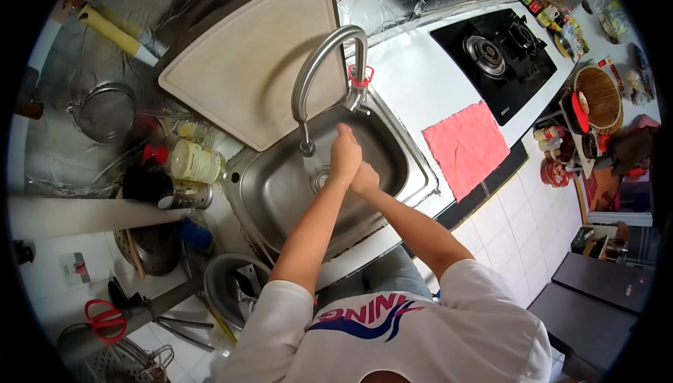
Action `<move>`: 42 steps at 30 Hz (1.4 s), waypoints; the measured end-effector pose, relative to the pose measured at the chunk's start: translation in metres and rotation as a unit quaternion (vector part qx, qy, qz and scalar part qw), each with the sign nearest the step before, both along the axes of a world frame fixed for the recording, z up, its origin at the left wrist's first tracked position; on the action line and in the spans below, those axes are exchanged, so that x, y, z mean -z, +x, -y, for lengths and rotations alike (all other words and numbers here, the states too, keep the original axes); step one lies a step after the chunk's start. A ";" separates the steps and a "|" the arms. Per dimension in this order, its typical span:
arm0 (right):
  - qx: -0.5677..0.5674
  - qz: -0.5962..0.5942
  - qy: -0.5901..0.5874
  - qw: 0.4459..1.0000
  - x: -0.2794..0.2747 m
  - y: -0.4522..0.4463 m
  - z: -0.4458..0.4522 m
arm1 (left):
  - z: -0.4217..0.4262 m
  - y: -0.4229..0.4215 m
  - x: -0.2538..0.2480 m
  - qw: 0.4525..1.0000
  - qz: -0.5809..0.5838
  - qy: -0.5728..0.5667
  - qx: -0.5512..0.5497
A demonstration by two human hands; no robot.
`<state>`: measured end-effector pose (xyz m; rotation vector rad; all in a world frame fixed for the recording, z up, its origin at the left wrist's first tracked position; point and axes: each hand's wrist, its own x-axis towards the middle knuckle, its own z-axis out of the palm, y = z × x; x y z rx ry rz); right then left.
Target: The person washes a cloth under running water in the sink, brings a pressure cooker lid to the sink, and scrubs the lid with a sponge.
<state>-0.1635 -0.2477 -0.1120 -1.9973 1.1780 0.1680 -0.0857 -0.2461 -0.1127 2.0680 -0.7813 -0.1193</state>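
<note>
Over the stainless steel sink [270,218], my left hand [345,156] and my right hand [365,178] are pressed together. The left lies on top, its fingers closed against the right, with the thumb side toward the faucet. My right hand is closed against the left from below, its fingers mostly hidden. No object shows between them. The curved metal faucet [306,78] arches above, its spout just left of my hands. A thin stream of water [313,165] seems to fall from it near the drain [322,180]. A red tag or ring [361,78] sits at the faucet's base.
A large cutting board [256,60] leans behind the sink. On the right counter lie a pink cloth [466,149] and a black gas stove [494,60]. To the left stand a bottle [196,160] and utensil holders. Red-handled scissors [106,320] hang at lower left, near a grey basin [223,281].
</note>
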 end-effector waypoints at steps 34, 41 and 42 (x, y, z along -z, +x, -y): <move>0.007 0.439 0.214 0.873 -0.170 -0.049 0.069 | -0.111 0.031 -0.118 0.939 -0.279 -0.082 0.184; 0.029 0.524 0.369 0.767 -0.187 -0.062 0.108 | -0.106 0.025 -0.171 0.970 0.008 -0.090 0.224; 0.018 0.511 0.339 0.790 -0.195 -0.065 0.111 | -0.106 0.024 -0.178 0.970 0.009 -0.090 0.224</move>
